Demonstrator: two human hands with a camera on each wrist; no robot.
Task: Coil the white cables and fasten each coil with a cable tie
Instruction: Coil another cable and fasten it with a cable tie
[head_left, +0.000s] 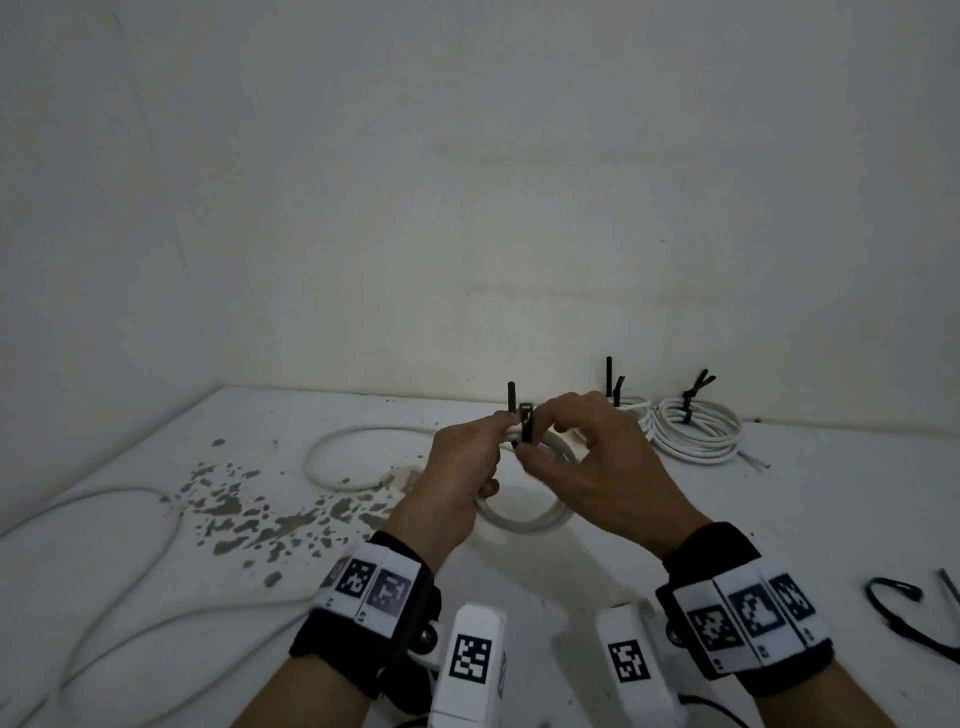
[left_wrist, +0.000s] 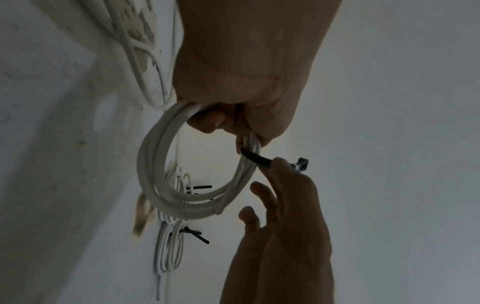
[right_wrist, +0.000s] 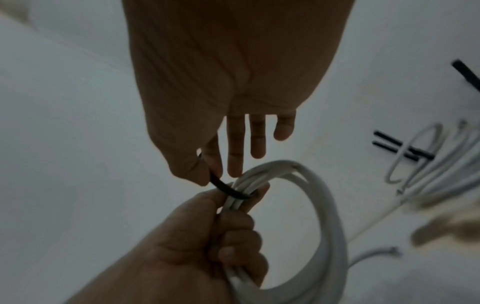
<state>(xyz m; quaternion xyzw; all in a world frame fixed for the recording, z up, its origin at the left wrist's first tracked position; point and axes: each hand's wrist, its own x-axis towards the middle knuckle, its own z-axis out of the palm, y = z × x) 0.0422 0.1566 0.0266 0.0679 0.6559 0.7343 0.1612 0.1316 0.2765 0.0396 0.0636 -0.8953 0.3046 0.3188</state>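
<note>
1. My right hand (head_left: 597, 467) pinches the tie (right_wrist: 228, 190) between thumb and forefinger; the other three fingers (right_wrist: 235, 148) hang straight and hold nothing. Risk: the strap is thin and smooth, so a pull with this small pinch may slip off it.

2. My left hand (head_left: 462, 478) is curled round the coil (left_wrist: 158, 164), fist closed on the bundled turns just beside the tie. Risk: if this grip eases, I judge the stiff turns will spring apart and the loop of the tie will slide along them.

3. The tie wraps the turns at the top of the coil, its head and tail standing up between my hands. I cannot tell whether the tail is through the head. Risk: cinching before it is seated leaves the coil loose; cinching askew may miss a turn.

4. The coil hangs in the air above the table (head_left: 675, 519). A loose cable (head_left: 343, 457) lies beside it. Risk: snagging it when I set the coil down.

5. Two tied coils (head_left: 696, 431) lie near the wall; spare ties (head_left: 898, 603) lie at the right.
</note>
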